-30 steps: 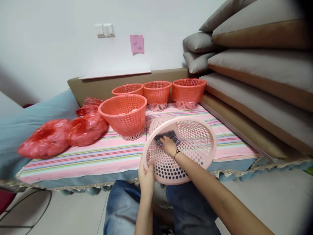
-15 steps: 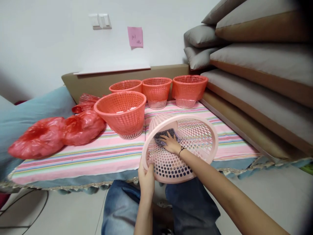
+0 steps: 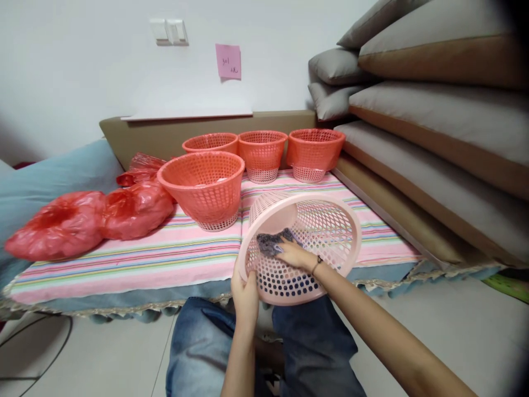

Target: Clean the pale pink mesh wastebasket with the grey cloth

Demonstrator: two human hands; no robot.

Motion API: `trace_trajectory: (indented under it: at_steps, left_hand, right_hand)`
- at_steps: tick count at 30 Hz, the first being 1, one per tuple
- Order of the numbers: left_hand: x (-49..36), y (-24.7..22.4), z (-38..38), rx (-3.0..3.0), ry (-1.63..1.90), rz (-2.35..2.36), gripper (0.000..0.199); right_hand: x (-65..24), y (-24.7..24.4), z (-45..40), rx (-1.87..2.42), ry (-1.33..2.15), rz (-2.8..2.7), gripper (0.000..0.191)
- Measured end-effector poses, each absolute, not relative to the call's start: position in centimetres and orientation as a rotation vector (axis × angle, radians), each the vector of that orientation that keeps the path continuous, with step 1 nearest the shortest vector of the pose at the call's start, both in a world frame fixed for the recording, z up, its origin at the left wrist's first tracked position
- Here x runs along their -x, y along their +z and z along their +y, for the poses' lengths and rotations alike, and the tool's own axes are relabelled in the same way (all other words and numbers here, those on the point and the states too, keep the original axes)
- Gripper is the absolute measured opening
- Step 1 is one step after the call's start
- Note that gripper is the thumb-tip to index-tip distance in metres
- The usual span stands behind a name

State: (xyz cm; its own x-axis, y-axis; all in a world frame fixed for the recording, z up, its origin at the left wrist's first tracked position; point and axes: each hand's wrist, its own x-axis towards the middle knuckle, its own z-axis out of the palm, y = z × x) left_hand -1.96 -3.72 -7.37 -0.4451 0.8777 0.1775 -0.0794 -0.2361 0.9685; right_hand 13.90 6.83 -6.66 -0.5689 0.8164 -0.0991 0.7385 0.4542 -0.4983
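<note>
A pale pink perforated plastic basket [image 3: 289,296] lies tilted on its side at the bed's front edge, its mouth facing me. My left hand [image 3: 244,289] is closed round the basket's lower left rim, thumb on the inside. Inside the basket, my right hand [image 3: 294,253] presses a dark grey cloth [image 3: 268,244] against the perforated wall, its fingers bent over the fabric. Part of those fingertips is hidden in the cloth's folds. A dark band circles my right wrist.
Several baskets lined with red plastic bags, one nearest [image 3: 202,190], stand behind on the striped sheet [image 3: 136,264]. Filled red bags [image 3: 58,223] lie at the left. Stacked grey-brown cushions [image 3: 438,121] rise at the right. A pink note [image 3: 228,61] is on the wall.
My right hand and the cloth have slid slightly lower inside the basket, and the cloth is more bunched. The spread fingers have drawn together. My left hand keeps its hold on the rim.
</note>
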Motion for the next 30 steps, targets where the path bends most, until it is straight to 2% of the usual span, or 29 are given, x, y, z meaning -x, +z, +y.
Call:
trace_trajectory:
  at_steps: [5,12,17,23,26,30]
  left_hand:
    - [2.2,-7.2,-4.0,-1.015,1.766,1.32,0.055]
    - [2.2,-7.4,-4.0,-1.014,1.77,1.343,0.051]
    - [2.8,-7.9,-3.7,-1.02,1.77,1.314,0.054]
    - [5.2,-6.8,-2.9,-1.083,1.697,1.355,0.052]
    - [5.7,-5.1,-2.2,-1.154,1.621,1.383,0.053]
    - [4.6,-3.2,-1.4,-1.231,1.685,1.408,0.055]
  right_hand:
    - [-16.3,-6.6,-2.3,1.307,0.838,-2.524,0.07]
    - [-17.6,-6.9,-10.5,1.272,0.874,-2.531,0.07]
    - [-18.2,-7.8,-11.1,1.402,0.693,-2.538,0.083]
    - [-21.0,-7.3,-10.2,1.587,0.411,-2.456,0.08]
    - [-21.9,-6.3,-9.5,1.551,0.43,-2.425,0.08]
    - [-21.5,-4.3,-7.7,1.41,0.565,-2.29,0.08]
